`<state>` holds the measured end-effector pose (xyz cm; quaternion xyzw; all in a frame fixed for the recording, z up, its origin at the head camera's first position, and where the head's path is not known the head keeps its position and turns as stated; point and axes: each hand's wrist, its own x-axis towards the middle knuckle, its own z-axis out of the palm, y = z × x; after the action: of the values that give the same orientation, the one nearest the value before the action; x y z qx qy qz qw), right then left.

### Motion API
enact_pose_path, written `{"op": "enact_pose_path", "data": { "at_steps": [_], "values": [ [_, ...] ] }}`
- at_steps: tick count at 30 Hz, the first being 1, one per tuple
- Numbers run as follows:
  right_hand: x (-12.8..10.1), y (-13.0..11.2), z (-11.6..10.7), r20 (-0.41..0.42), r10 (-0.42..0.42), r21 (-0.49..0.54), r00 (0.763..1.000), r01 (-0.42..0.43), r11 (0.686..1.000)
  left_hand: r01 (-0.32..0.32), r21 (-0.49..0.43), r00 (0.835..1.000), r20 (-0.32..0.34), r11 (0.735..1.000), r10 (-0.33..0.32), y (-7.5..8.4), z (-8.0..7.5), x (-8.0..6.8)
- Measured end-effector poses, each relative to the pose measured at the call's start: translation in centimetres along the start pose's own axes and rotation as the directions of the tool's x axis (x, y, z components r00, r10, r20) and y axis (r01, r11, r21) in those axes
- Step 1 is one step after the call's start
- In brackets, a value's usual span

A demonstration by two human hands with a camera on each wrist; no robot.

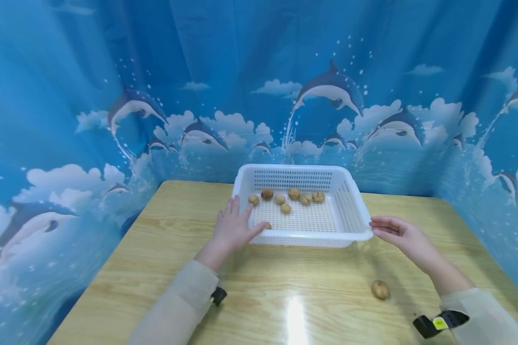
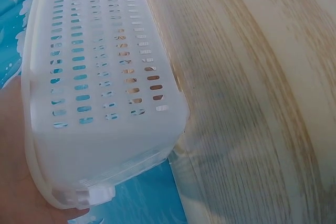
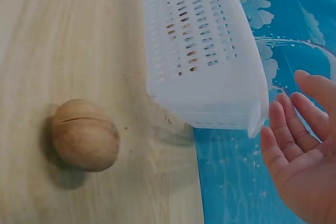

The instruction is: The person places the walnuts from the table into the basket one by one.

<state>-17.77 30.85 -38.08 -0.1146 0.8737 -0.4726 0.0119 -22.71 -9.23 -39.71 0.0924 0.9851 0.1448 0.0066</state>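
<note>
The left hand point(image 1: 234, 229) is lying flat, fingers straight, against the left rim of the basket point(image 1: 354, 206). The right hand point(image 1: 399, 233) is hovering open just beside its right corner, holding nothing. Walnuts point(image 1: 285, 197) are sitting inside; one nut point(image 1: 380, 290) is lying on the table point(image 1: 164, 268).

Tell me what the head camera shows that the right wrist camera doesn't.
Only the head view shows the walnuts inside the white basket, the left hand on its near left corner, and the dolphin backdrop. Only the right wrist view shows the seam on the loose walnut. Both show the basket, that walnut, the open right hand and wooden table.
</note>
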Motion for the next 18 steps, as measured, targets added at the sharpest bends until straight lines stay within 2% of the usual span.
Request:
{"op": "enact_pose_path", "data": {
  "at_steps": [5, 9, 13, 16, 18],
  "values": [
    [-2.6, 0.8, 0.5, -0.011, -0.027, -0.04, 1.0, 0.026, 0.999, -0.013, -0.003, 1.0, -0.001, 1.0, 0.013, 0.0, 0.1, 0.0],
    [-5.0, 2.1, 1.0, 0.079, -0.033, -0.054, 0.996, 0.037, 0.998, -0.018, -0.009, 1.0, -0.004, 1.0, 0.018, 0.0, 0.2, -0.1],
    [-6.7, 3.8, 1.4, 0.189, 0.031, 0.005, 0.982, -0.033, 0.999, -0.027, -0.005, 1.0, -0.011, 1.0, 0.027, -0.1, 0.1, -0.1],
    [-7.3, 5.1, 1.7, 0.22, 0.047, 0.04, 0.974, -0.057, 0.998, -0.034, 0.008, 0.999, -0.01, 0.999, 0.034, -0.3, 0.0, 0.0],
    [-7.3, 5.9, 1.9, 0.23, 0.02, 0.049, 0.973, -0.032, 0.998, -0.034, 0.019, 0.999, -0.011, 0.999, 0.035, -0.3, 0.0, 0.2]
  ]
}}
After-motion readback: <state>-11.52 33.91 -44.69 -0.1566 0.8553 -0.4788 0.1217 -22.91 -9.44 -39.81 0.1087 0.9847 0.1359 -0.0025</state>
